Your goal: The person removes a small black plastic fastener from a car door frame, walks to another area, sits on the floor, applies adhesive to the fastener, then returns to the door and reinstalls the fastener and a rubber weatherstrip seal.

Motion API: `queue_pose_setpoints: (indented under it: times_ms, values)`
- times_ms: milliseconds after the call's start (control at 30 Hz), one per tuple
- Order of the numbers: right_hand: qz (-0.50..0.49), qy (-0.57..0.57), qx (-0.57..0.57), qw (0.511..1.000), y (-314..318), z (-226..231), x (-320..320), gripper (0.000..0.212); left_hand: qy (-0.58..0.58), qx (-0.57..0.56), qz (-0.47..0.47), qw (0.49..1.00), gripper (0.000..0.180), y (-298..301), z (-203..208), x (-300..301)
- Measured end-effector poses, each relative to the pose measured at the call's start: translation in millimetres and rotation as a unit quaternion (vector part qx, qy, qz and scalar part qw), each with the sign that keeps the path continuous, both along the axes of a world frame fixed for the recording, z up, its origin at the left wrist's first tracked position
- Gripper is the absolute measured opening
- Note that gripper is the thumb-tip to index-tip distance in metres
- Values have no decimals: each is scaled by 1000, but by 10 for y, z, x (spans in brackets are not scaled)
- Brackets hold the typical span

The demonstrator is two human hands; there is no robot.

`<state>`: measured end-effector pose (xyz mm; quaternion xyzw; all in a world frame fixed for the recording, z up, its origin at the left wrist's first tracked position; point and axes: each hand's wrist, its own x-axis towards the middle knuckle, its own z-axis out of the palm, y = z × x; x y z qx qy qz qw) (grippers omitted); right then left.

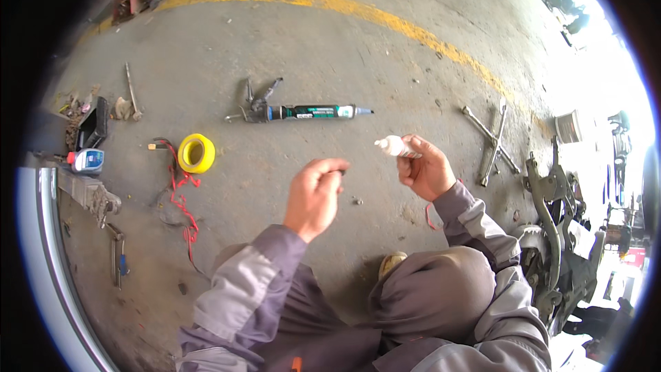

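Grasping a small white nozzle bottle (394, 145) in the right-hand grip (429, 171), bottle held above the concrete floor (289, 41), left-hand grip (314, 194) pinching a small dark piece (343, 172), caulking gun (306, 111) lying ahead.

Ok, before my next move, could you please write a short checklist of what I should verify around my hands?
1. White bottle held: ok, the right hand grips it.
2. Bottle upright: not ok, its tip points left.
3. Gap between bottle and left hand: ok, they are apart.
4. Left hand empty: cannot tell, something dark shows near its fingertips.
5. Caulking gun apart from both hands: ok, it lies beyond them.
6. Loose items put away: not ok, yellow tape roll and cross wrench lie out.
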<state>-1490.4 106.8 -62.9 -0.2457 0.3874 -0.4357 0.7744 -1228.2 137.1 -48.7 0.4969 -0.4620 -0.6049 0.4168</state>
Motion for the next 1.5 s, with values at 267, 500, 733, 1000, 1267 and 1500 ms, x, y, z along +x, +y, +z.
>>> queue_pose_setpoints:
  times_ms: [267, 500, 733, 1000, 1267, 1500]
  values:
    - [149, -74, 84, 983, 7, 455, 680, 41, 38, -203, 62, 976, 37, -107, 243, -98]
    - [152, -142, -23, 978, 125, 450, 782, 32, -58, -339, 90, 935, 35, -6, 318, 0]
    - [40, -59, -96, 993, 221, 494, 939, 27, 0, -260, 119, 958, 31, 50, 346, -58]
    - [132, -17, -14, 991, 130, 614, 818, 39, 87, -217, 132, 963, 29, 3, 349, -23]
    - [26, 89, -325, 941, 202, 437, 936, 33, 105, -191, 148, 965, 28, 19, 379, -30]
    - [59, 113, -315, 941, 150, 413, 864, 26, 197, -131, 136, 962, 24, -35, 300, -53]
